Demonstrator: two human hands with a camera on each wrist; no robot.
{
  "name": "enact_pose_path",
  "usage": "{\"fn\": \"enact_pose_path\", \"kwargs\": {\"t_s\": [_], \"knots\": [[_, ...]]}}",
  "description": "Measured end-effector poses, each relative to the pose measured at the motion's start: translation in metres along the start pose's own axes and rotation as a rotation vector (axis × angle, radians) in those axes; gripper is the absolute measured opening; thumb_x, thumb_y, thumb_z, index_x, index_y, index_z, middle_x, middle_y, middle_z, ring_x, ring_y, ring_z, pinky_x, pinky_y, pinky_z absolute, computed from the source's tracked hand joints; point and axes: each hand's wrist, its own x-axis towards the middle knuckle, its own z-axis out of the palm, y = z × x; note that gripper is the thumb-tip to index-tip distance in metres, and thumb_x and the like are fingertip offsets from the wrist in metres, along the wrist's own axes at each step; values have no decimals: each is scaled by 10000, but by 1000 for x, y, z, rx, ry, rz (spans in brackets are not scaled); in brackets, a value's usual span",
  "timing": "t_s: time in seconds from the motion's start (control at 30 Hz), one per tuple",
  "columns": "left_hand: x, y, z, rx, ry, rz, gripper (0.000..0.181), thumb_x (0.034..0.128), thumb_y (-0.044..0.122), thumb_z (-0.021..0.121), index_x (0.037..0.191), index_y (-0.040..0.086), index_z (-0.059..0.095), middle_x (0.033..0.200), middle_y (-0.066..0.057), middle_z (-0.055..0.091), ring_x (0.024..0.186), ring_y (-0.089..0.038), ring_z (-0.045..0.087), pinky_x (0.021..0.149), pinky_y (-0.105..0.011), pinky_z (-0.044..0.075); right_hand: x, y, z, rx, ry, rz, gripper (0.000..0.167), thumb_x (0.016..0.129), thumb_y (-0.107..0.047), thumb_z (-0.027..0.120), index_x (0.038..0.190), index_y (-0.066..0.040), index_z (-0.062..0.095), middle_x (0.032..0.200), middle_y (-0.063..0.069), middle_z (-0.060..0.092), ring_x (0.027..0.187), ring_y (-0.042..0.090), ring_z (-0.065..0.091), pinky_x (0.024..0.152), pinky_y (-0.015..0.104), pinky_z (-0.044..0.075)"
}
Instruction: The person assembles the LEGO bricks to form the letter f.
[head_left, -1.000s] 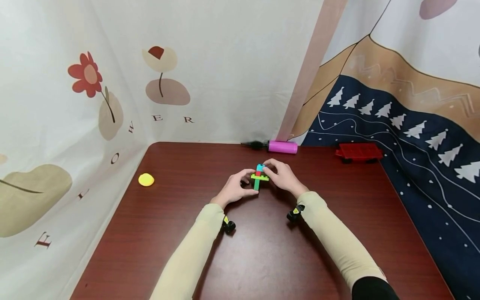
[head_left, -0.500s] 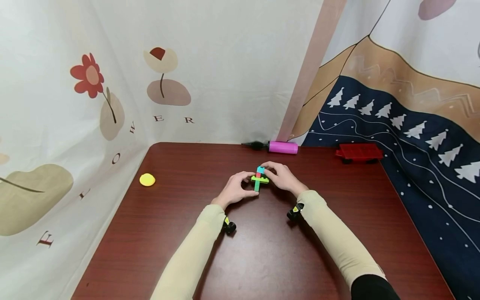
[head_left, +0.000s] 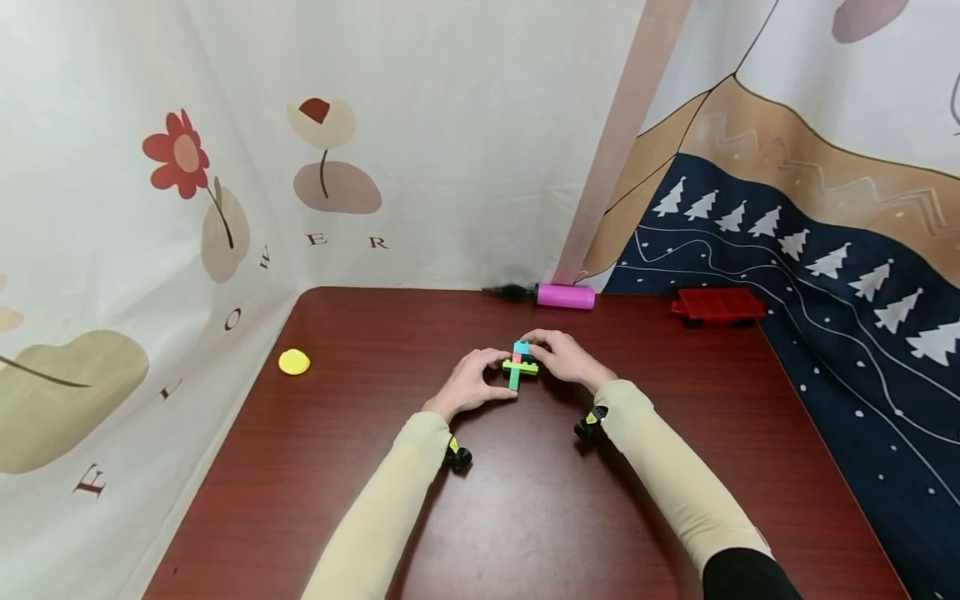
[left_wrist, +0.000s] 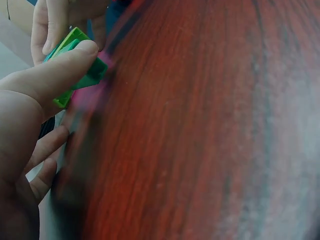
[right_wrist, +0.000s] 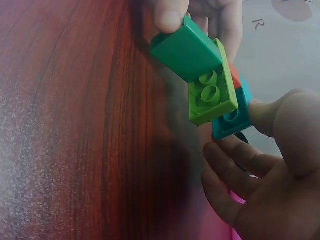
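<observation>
Between the two hands in the head view is a small figure of toy building bricks. A long lime brick point(head_left: 528, 367) lies crosswise, with a green brick point(head_left: 513, 381) on the near side. A red brick point(head_left: 516, 357) and a blue brick point(head_left: 521, 347) sit on the far side. The left hand point(head_left: 471, 385) pinches the green brick, its thumb point(left_wrist: 80, 57) on the near end in the left wrist view. At the other end, the right hand point(head_left: 566, 358) grips the blue brick point(right_wrist: 235, 117) between thumb and fingers. Hollow undersides of the lime brick point(right_wrist: 212, 95) show in the right wrist view.
A dark red-brown wooden table point(head_left: 510, 517) lies beneath. At its back edge are a pink cylinder with a black nozzle point(head_left: 566, 297) and a red toy wagon point(head_left: 718, 306). A yellow round object point(head_left: 294, 362) lies at the left. Printed cloth hangs behind.
The brick figure has shifted slightly nearer the person, both hands still holding it. The right hand's fingers have moved a little with it. Things on the table have stayed put.
</observation>
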Motion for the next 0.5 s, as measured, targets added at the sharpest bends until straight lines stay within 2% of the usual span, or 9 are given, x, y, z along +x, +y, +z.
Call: {"fn": "enact_pose_path", "kwargs": {"t_s": [0.3,0.5], "knots": [[-4,2,1,55,-12,-22,699,790,451,928,1383,169,688,1281,-8,713,1138,-216,582,1006,-472,448,0,3,1,-12,-44,-15,301,1104,-143,545,1352,-21,664,1242,130,708,1100,241,629,1014,467,497],[-3,2,2,50,-58,-51,717,806,494,904,1409,180,677,1367,3,691,1228,-226,553,1082,-480,414,2,5,-2,-44,-106,-2,292,1109,-147,534,1354,-56,665,1232,107,710,1099,233,638,1024,458,498]]}}
